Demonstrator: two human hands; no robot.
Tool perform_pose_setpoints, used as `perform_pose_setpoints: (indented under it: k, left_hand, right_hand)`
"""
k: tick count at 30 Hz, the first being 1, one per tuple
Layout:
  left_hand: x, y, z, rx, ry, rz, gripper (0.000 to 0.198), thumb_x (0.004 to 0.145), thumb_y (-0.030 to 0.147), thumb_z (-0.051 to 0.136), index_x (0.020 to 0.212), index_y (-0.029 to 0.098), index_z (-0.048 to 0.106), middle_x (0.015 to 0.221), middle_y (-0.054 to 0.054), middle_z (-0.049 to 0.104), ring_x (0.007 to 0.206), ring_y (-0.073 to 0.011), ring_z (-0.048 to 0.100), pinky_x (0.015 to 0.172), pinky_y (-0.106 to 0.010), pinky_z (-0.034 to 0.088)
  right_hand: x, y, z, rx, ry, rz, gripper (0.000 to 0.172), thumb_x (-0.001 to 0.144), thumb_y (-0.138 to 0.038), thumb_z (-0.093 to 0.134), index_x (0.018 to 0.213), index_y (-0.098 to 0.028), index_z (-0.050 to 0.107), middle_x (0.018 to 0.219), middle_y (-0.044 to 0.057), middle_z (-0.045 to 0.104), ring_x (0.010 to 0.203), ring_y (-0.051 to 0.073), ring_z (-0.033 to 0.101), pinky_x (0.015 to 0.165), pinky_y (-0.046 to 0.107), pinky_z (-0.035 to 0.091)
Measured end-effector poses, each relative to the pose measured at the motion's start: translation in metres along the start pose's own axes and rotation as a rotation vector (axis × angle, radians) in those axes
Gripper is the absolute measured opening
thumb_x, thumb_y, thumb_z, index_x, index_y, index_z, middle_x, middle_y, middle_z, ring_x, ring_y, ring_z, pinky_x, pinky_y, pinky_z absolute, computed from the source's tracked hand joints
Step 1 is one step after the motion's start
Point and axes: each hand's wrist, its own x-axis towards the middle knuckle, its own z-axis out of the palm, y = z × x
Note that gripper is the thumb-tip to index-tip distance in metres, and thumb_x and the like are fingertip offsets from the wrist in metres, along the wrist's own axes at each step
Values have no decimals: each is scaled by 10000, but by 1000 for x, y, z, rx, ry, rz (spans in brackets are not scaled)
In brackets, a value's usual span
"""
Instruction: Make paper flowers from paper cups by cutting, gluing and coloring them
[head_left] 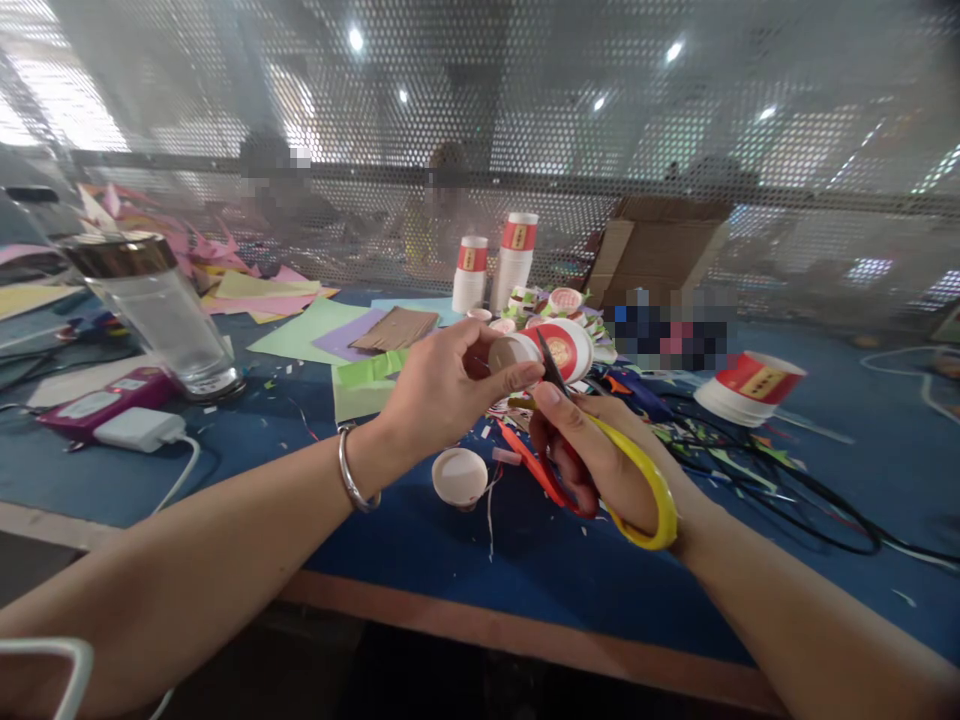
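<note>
My left hand (442,385) pinches a red and white paper cup (567,350) near its base, the cup lying on its side in the air. Around the handles of yellow-handled scissors (651,500) my right hand (600,450) is closed. The dark blades meet the cup's side between the two hands. A red-orange handle or strip hangs below my right fingers. Below the hands, a small white cup piece (460,477) rests on the blue table (390,560). Behind the held cup lie several cut cups with green and white strips, partly hidden.
Two cup stacks (517,260) stand at the back. More cups (752,388) lie at right beside black cables (787,500). A glass bottle (169,310), a purple box (109,403) and a white plug (140,429) are at left. Coloured paper (304,330) and a cardboard box (656,250) lie behind.
</note>
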Motion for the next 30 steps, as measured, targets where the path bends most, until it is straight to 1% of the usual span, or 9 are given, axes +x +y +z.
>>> perform_pose_setpoints:
  k: [3,7,9,12,18,22,24,27,30]
  left_hand:
    - [1,1,-5,62,-11,39,375,805,528,771,859,171,669,757,-29,692,680,-144,609,607,-247,434]
    - [1,4,-11,80,-22,13,367,792,519,786,835,176,661,755,-37,691,692,-156,612,606,-250,431]
    - [1,5,-12,42,-22,10,354,787,505,794,868,178,685,778,-45,695,705,-162,612,618,-253,443]
    - [-1,6,-11,0,-12,37,348,793,465,799,982,183,724,852,-58,696,750,-173,618,670,-267,483]
    - [-4,7,-12,108,47,204,325,861,360,746,1140,195,720,1019,-80,665,918,-206,648,835,-314,547]
    - [-4,4,-13,173,105,337,391,856,357,760,1209,208,687,1058,-72,664,957,-211,663,889,-365,579]
    - [-4,2,-11,124,109,311,431,843,361,775,1229,201,670,1092,-79,669,952,-203,682,868,-358,599]
    - [-3,0,-5,-76,79,171,472,826,356,790,1244,193,646,1150,-98,692,939,-190,708,795,-305,617]
    - [-2,-1,0,-273,64,22,490,831,377,781,1245,173,618,1130,-107,718,940,-189,716,755,-282,613]
  right_hand:
    - [-1,-3,1,-18,1,10,668,903,-796,422,605,-216,562,343,-27,455,302,123,457,378,254,339]
    - [-2,-6,2,-7,1,24,677,888,-810,435,580,-219,551,334,-30,445,298,119,438,382,257,340]
    - [-2,-6,3,-44,21,8,694,887,-818,422,555,-220,541,329,-23,451,301,119,441,401,263,355]
    - [-2,-3,2,-99,40,-15,726,897,-826,377,535,-220,550,320,-13,454,304,121,452,423,269,370]
    - [-2,-4,3,-151,62,4,738,848,-875,385,557,-223,573,331,-17,448,291,136,477,392,268,358]
    - [-6,-9,4,-167,111,-51,703,873,-837,417,575,-214,551,349,-23,450,304,125,468,381,253,333]
    - [-7,-9,5,-154,135,-77,681,875,-816,454,575,-212,545,341,-32,436,306,117,452,382,248,330]
    - [-6,-8,4,-113,139,-111,655,861,-801,506,574,-213,544,343,-44,423,325,107,433,389,245,322]
    - [-5,-6,3,-121,123,-143,654,860,-793,513,546,-220,529,352,-39,423,357,116,446,389,247,308]
